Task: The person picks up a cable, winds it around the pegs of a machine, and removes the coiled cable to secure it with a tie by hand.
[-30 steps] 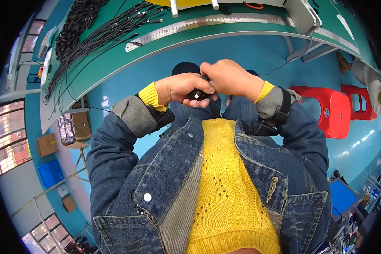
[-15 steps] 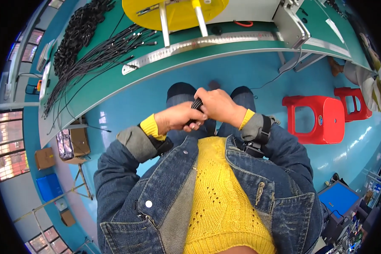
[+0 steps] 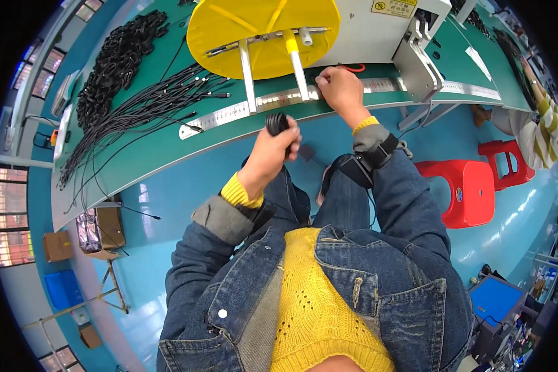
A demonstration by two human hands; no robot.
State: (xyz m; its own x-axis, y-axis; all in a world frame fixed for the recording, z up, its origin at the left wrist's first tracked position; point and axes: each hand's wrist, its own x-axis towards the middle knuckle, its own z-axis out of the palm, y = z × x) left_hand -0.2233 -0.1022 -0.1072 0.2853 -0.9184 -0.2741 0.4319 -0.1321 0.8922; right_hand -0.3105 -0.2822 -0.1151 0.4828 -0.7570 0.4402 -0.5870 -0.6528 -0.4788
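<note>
We sit at a long green surface (image 3: 167,146) that carries the work. Judging by how things lie, much is finished and much is left: a heap of black coiled bundles (image 3: 115,62) sits at its far left end, while a spread of loose black cables (image 3: 142,108) waits uncoiled just beside the heap. A yellow disc (image 3: 263,34) on a metal stand rises at the middle of the surface, and a steel ruler (image 3: 254,105) runs along the near edge.

One more bundle seems nearly made. Our left hand (image 3: 273,149) is raised in front of the surface edge, forearm angled up from the lower left, its fingers (image 3: 289,137) wrapped tight around a small black coil (image 3: 277,123) that sticks out of the top of the fist, near the ruler but not on it.

Our right hand (image 3: 340,87) reaches further forward, arm stretched, and rests on the ruler with fingers curled narrow; they may pinch a thin cable end, but the view is too small to tell
</note>
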